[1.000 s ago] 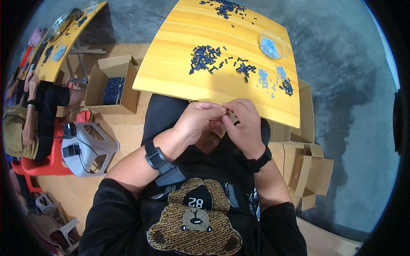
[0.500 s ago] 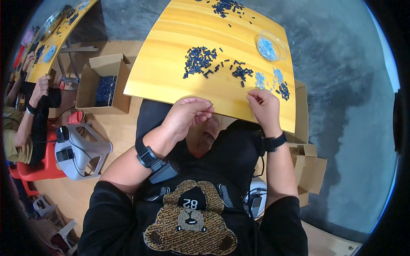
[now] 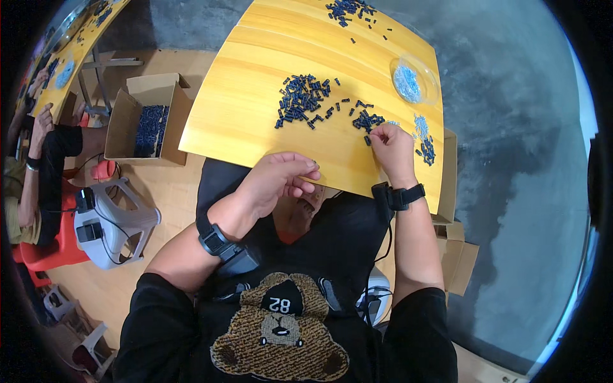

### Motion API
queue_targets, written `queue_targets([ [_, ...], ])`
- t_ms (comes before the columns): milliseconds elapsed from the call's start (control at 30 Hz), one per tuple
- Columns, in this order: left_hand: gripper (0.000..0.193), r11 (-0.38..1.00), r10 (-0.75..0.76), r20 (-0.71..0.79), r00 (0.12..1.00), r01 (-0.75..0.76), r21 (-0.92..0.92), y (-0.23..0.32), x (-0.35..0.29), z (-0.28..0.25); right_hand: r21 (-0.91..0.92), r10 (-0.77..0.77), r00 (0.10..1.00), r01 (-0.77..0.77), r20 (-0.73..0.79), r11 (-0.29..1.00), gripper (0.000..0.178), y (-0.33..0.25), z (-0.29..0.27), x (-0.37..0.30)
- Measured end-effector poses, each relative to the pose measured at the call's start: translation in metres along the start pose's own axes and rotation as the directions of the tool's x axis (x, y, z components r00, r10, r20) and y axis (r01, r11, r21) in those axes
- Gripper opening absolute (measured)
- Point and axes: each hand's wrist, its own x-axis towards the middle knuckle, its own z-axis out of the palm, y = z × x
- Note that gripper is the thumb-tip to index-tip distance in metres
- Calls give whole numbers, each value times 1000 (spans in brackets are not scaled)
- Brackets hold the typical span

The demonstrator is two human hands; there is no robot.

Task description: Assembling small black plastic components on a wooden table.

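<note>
My left hand (image 3: 280, 180) hovers just off the near edge of the yellow wood-look table (image 3: 242, 121). Its thumb and forefinger are pinched, with a tiny dark speck at the tips; the other fingers curl loosely below. Over the table's right part, my right hand (image 3: 394, 152) has thumb and forefinger pressed together beside a small cluster of short black cylindrical pieces (image 3: 367, 120). Whatever it pinches is hidden. Partly behind this hand lie tiny pale-blue pieces (image 3: 394, 123). Farther left is a larger heap of black pieces (image 3: 301, 97).
A clear round dish (image 3: 408, 83) of light-blue pieces stands at the table's right. Below it lie more pale pieces (image 3: 421, 124) and black pieces (image 3: 426, 152). Another black heap (image 3: 348, 9) is at the far edge. On the floor stands a carton (image 3: 179, 131); another person's hand (image 3: 42, 121) is at left.
My right hand has moved forward to the small black cluster and now covers some of the pale-blue pieces. The left hand's lower fingers have spread slightly from its pinch. The whole view has shifted a little.
</note>
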Motion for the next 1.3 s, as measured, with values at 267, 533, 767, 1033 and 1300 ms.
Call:
queue_targets([
  [267, 14, 1000, -24, 1, 1000, 24, 17, -2, 2, 0, -92, 66, 994, -58, 83, 994, 4, -2, -7, -3],
  [533, 15, 1000, -8, 22, 1000, 8, -2, -3, 1, -1, -14, -61, 998, 61, -8, 998, 3, 1, -7, -3],
  [767, 15, 1000, -8, 18, 1000, 8, 3, -3, 1, -3, -85, -69, 998, 69, 8, 994, 6, 2, -6, -4],
  [1033, 16, 1000, 1, 19, 1000, -2, 13, -3, 1, -2, -68, -121, 992, 124, 47, 990, 7, -2, -27, -9],
  [1300, 16, 1000, 7, 3, 1000, -7, 6, 0, -1, -2, -99, -214, 972, 223, 95, 970, 10, 3, -16, -8],
])
